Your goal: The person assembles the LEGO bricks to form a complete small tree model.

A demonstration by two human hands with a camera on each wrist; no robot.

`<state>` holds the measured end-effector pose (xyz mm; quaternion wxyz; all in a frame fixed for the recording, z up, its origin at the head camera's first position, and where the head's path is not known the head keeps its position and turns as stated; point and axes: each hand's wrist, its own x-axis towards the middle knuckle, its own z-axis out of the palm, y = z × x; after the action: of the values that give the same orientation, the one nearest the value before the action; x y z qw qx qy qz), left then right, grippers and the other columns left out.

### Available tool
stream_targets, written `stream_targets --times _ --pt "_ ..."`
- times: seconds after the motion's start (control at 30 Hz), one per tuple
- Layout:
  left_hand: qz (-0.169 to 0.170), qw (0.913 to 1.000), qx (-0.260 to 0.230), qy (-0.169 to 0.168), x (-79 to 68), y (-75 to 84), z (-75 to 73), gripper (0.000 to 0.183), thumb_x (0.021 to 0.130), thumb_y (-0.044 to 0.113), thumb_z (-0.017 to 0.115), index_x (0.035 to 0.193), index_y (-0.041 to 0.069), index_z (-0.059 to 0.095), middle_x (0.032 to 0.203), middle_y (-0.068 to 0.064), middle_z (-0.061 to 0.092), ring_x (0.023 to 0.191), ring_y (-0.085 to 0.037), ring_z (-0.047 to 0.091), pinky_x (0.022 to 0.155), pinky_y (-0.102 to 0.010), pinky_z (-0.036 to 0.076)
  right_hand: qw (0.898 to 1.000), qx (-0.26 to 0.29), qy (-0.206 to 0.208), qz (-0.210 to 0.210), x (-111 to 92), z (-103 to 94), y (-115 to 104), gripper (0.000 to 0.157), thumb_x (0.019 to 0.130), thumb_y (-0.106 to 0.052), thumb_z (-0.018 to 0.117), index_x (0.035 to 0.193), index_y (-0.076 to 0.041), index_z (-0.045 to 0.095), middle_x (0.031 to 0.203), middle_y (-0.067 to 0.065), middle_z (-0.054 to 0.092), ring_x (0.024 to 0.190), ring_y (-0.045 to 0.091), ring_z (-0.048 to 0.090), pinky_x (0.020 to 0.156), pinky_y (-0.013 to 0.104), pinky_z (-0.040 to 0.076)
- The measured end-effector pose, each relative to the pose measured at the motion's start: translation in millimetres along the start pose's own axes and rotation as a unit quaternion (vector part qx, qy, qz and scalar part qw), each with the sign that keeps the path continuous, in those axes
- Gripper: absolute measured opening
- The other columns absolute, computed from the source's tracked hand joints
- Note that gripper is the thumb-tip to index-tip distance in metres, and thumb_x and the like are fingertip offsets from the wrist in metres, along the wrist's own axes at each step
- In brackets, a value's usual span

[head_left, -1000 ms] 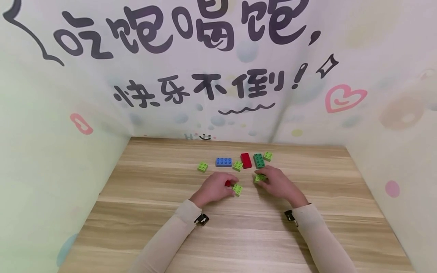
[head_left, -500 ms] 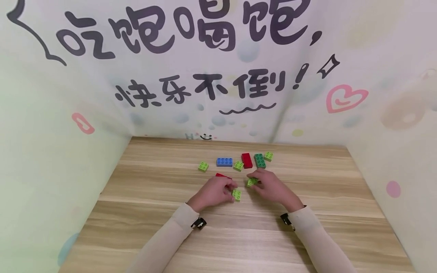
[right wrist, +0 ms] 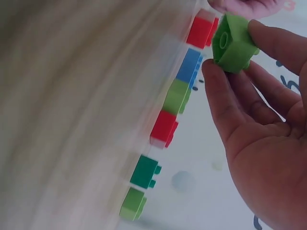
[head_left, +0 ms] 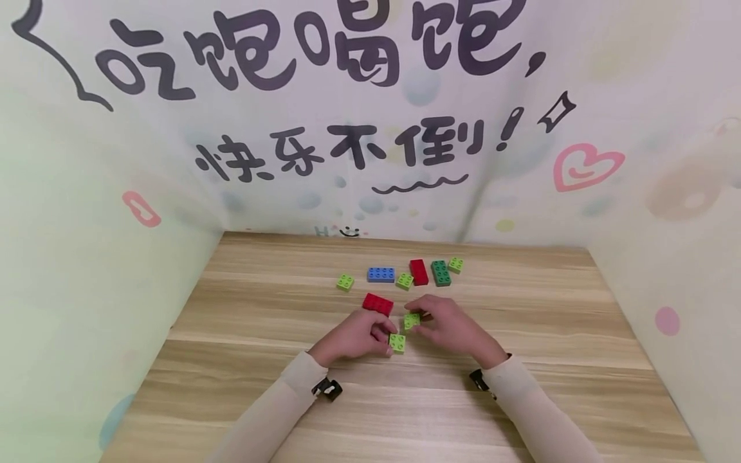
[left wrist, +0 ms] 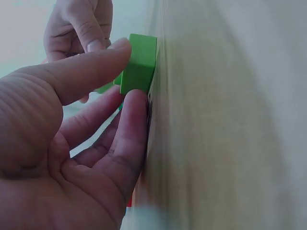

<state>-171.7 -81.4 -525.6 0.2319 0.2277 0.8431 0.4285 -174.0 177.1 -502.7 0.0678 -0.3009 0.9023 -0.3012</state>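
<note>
My left hand [head_left: 359, 334] pinches a light green building brick [head_left: 397, 343] at its fingertips. In the left wrist view that brick [left wrist: 139, 64] stands right at the tabletop, between thumb and fingers. Just to the right and farther back, my right hand [head_left: 448, 321] grips a second light green brick [head_left: 411, 321]. The right wrist view shows this second brick [right wrist: 236, 44] held above the table, tilted, with its hollow underside partly visible. Directly behind my left hand lies a red brick [head_left: 378, 303], its front edge partly covered by the fingers.
Farther back on the wooden table [head_left: 266, 308] lie a blue brick [head_left: 381, 275], a red brick [head_left: 419, 272], a dark green brick [head_left: 441, 273] and small light green bricks [head_left: 345, 282] spread around them. A white printed wall [head_left: 278, 206] closes off the back and sides.
My left hand has drawn toward the front with its light green brick, uncovering the red brick behind. My right hand has carried its brick left and forward, closer to the left hand.
</note>
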Motion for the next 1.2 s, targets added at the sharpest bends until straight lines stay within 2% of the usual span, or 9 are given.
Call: stream_targets --times 0.2,0.43,0.53,0.83,1.07,1.2 --pt "-0.005 0.9993 -0.035 0.014 -6.2 2.5 3.0 0.033 0.085 0.013 0.090 0.115 0.011 0.077 0.103 0.002 0.075 0.089 -0.009 0.071 0.081 -0.025 0.060 1.000 -0.008 -0.011 -0.016 -2.4 7.6 -5.6 0.034 0.092 -0.015 0.084 0.125 -0.011 0.075 0.114 -0.002 0.073 0.099 0.011 0.069 0.088 0.031 0.062" --pt "-0.021 0.9991 -0.028 0.023 -10.6 3.8 6.3 0.033 0.087 0.014 0.088 0.118 0.011 0.077 0.102 0.004 0.075 0.089 -0.007 0.069 0.081 -0.024 0.059 0.999 -0.015 -0.001 -0.037 -7.5 11.9 -15.8 0.033 0.092 -0.016 0.083 0.123 -0.009 0.076 0.115 -0.002 0.071 0.100 0.010 0.068 0.088 0.031 0.062" --pt "-0.018 0.9992 -0.028 0.021 -11.5 4.6 6.2 0.032 0.087 0.013 0.088 0.117 0.009 0.078 0.102 0.001 0.076 0.089 -0.008 0.070 0.080 -0.024 0.060 0.999 -0.017 -0.002 -0.040 -8.6 12.2 -21.5 0.033 0.092 -0.018 0.084 0.123 -0.010 0.076 0.115 -0.003 0.071 0.100 0.010 0.067 0.088 0.032 0.061" --pt "-0.008 0.9991 -0.030 0.027 -10.2 5.5 6.5 0.032 0.087 0.012 0.088 0.117 0.009 0.076 0.100 0.000 0.074 0.087 -0.009 0.070 0.079 -0.024 0.059 0.998 -0.011 -0.024 -0.061 -4.0 17.9 -29.7 0.032 0.094 -0.019 0.082 0.125 -0.012 0.077 0.112 -0.006 0.069 0.096 0.010 0.065 0.084 0.023 0.058" --pt "-0.009 0.9988 -0.043 0.024 -9.1 1.9 6.4 0.035 0.086 0.009 0.088 0.118 0.009 0.075 0.101 0.000 0.076 0.089 -0.009 0.072 0.080 -0.024 0.060 0.998 -0.014 -0.033 -0.047 -1.2 21.0 -30.6 0.032 0.095 -0.020 0.082 0.125 -0.012 0.077 0.112 -0.006 0.070 0.094 0.006 0.063 0.082 0.023 0.057" --pt "-0.011 0.9985 -0.049 0.021 -9.8 0.9 6.7 0.038 0.086 0.010 0.089 0.120 0.009 0.074 0.104 0.000 0.076 0.091 -0.010 0.072 0.081 -0.024 0.060 0.998 -0.021 -0.033 -0.048 -0.9 22.7 -32.4 0.030 0.093 -0.018 0.083 0.122 -0.011 0.077 0.111 -0.004 0.070 0.091 0.009 0.063 0.080 0.022 0.056"
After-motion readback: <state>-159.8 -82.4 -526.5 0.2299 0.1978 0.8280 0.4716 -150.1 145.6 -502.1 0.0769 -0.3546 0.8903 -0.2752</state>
